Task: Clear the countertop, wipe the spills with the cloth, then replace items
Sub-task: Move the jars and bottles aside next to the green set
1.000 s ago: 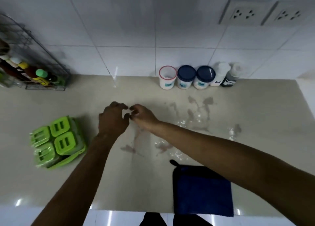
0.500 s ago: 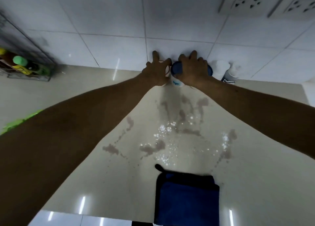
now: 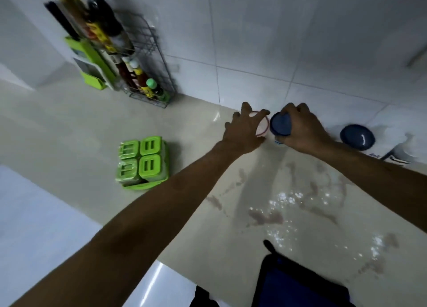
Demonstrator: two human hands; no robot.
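While spills [image 3: 265, 216] sit (unwiped), hands grip jars.

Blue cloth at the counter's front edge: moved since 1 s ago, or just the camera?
No. The blue cloth lies at the countertop's front edge, just in front of the spill, as before. Only the camera swung left.

Dim, bluish light; glare spots glint on the wet desk [image 3: 288, 214] right of the blurred rack [image 3: 147, 59]; wide-angle bending tilts the edges.
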